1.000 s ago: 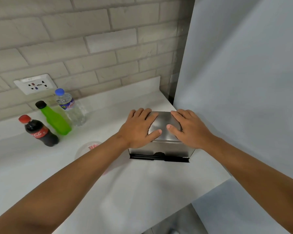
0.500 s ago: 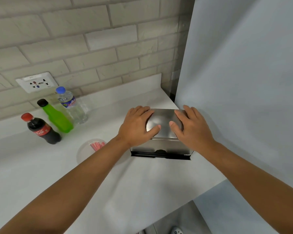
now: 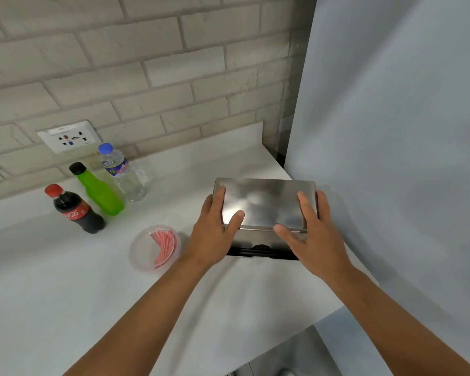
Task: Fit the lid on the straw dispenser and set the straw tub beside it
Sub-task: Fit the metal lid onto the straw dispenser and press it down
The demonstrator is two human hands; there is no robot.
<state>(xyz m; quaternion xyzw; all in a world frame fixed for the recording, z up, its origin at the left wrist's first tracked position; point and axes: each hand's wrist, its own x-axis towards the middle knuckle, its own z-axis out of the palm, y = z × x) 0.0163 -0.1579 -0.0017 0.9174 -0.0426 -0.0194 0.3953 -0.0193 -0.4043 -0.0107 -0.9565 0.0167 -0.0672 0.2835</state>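
A steel straw dispenser (image 3: 258, 238) stands on the white counter (image 3: 65, 280) near its right end, with a black slot along its front. Its flat steel lid (image 3: 263, 203) lies on top. My left hand (image 3: 215, 234) grips the lid's left edge, thumb on top. My right hand (image 3: 312, 234) holds the lid's right edge, thumb at the front rim. A clear round tub (image 3: 155, 248) with red-and-white straws sits on the counter just left of the dispenser, close to my left wrist.
Three bottles stand at the back left: a cola bottle (image 3: 78, 210), a green bottle (image 3: 99, 191) and a water bottle (image 3: 124, 175). A wall socket (image 3: 68, 137) sits above them. A grey panel (image 3: 391, 158) rises right of the dispenser. The counter's edge runs close in front.
Both hands have slid outward from the middle of the lid to its left and right edges. More of the lid's top now shows, and the straw tub is in full view.
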